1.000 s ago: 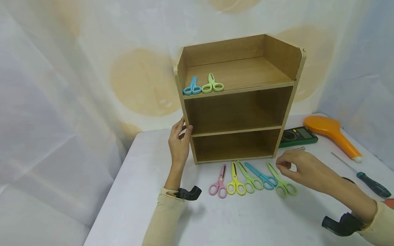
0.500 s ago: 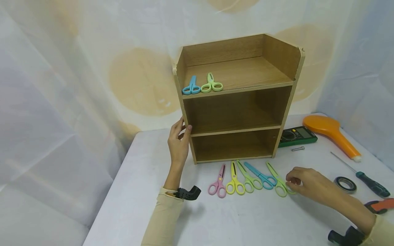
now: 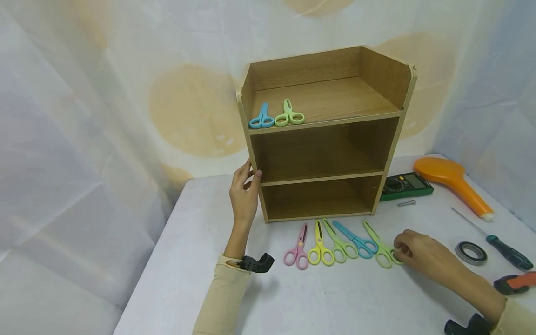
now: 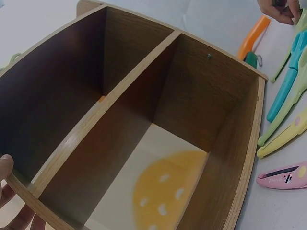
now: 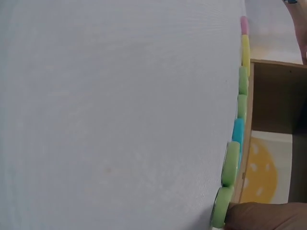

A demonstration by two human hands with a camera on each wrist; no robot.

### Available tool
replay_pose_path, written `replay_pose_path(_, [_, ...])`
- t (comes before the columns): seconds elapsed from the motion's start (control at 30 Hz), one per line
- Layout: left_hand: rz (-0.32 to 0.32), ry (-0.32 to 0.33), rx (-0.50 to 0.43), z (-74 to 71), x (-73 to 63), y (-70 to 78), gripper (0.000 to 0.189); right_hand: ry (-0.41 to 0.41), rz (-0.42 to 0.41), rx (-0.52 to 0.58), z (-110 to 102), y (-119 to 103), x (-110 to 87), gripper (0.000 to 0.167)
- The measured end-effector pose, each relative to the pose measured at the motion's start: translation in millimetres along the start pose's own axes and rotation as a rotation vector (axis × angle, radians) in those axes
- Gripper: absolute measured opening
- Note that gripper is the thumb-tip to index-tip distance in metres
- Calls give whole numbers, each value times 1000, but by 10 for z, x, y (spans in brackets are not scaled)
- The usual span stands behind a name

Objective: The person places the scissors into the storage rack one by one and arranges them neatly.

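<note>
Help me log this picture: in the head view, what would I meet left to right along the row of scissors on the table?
Pink scissors, yellow scissors, middle green scissors, blue scissors, rightmost green scissors, then the right hand at its handle.

Rightmost green scissors (image 3: 378, 243) lie slanted; the wooden shelf (image 3: 322, 179) stands just behind.

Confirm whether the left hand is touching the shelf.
Touching. The head view shows it: the left hand has its thumb over the left front edge of the shelf, with no gap.
</note>
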State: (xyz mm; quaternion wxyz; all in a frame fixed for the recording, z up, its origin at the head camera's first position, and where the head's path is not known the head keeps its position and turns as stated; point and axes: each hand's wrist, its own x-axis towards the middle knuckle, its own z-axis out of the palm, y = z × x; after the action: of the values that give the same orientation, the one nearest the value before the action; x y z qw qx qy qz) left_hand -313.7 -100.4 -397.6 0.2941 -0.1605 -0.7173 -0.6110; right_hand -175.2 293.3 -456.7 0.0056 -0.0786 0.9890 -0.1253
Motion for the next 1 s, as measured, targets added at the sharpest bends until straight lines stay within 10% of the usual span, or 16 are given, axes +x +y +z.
replay_pose_path(0.43, [-28,-18,-6,39,-28,-22,53,74,-17,51,-91,93,-135,8])
replay_pose_path(1.0, [-16,12,-5,18,-18,70,48,400,-318,32,-999,-422,-281,25])
